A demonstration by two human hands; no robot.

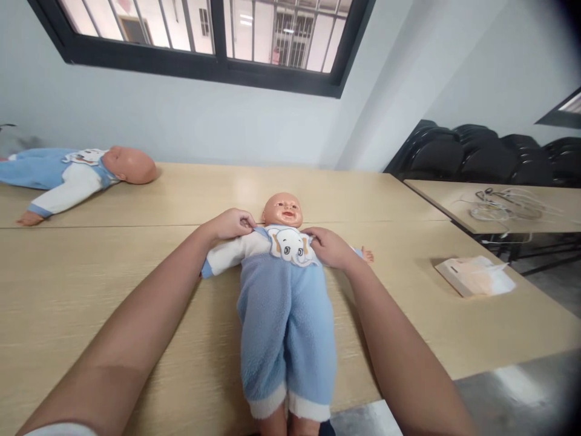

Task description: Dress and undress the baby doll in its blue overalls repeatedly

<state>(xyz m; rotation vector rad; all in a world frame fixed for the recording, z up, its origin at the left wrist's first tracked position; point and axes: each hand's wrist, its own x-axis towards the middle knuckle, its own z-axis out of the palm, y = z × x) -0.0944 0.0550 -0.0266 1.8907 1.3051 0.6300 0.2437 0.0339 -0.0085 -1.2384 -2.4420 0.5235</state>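
A baby doll [284, 209] lies face up on the wooden table, its feet towards me. It wears a fleecy blue and white romper [285, 303] with an elephant-face bib [290, 247] at the chest. My left hand [233, 224] pinches the blue cloth at the shoulder on the left of the picture. At the opposite shoulder, my right hand [330, 245] has its fingers closed on the edge of the clothing beside the bib. That hand covers part of the doll's sleeve, and one small doll hand [367, 254] shows past it.
A second doll [86, 172] in similar clothes lies at the back left. An opened tissue pack [476, 275] rests on the right of the table [181, 339]. Tangled white cables [508, 203] lie on another table, with black chairs [472, 151] stacked behind it.
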